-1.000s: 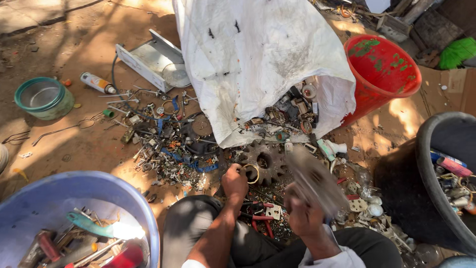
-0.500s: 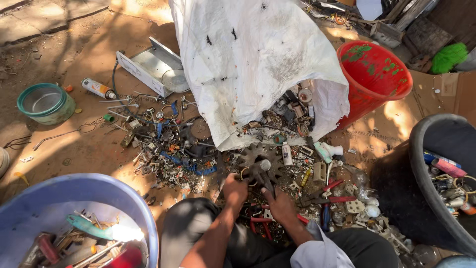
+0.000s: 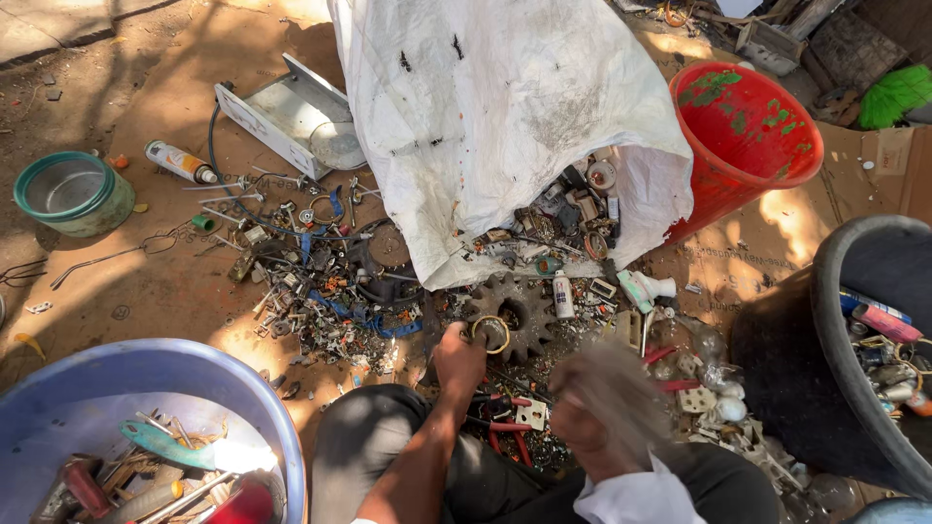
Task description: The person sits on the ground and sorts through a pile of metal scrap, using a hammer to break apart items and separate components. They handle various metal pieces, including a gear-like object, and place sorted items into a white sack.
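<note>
We see our left hand (image 3: 458, 354) pinching a small brass-coloured metal ring (image 3: 491, 333), held just over the rim of a dark, rusty toothed gear wheel (image 3: 519, 309) that lies flat on the dirt ground (image 3: 126, 262). Our right hand (image 3: 602, 403) is a blur, so we cannot tell whether it is open or closed, or holding anything.

The risks, as we judge them, come from the heap itself: jagged screws, wire ends and sheet offcuts in the loose pile of mixed metal scrap (image 3: 330, 281) could cut bare fingers, and the gear's teeth could scrape a knuckle. The thin, smooth ring could slip from the pinch and vanish among the small parts. The slumped white woven plastic sack (image 3: 505, 107) looks ready to spill more pieces onto our hands.

Nearby stand a glossy red plastic bucket (image 3: 748, 136), a matte blue plastic basin (image 3: 146, 374) holding tools, and a hard black round tub (image 3: 854, 320).
</note>
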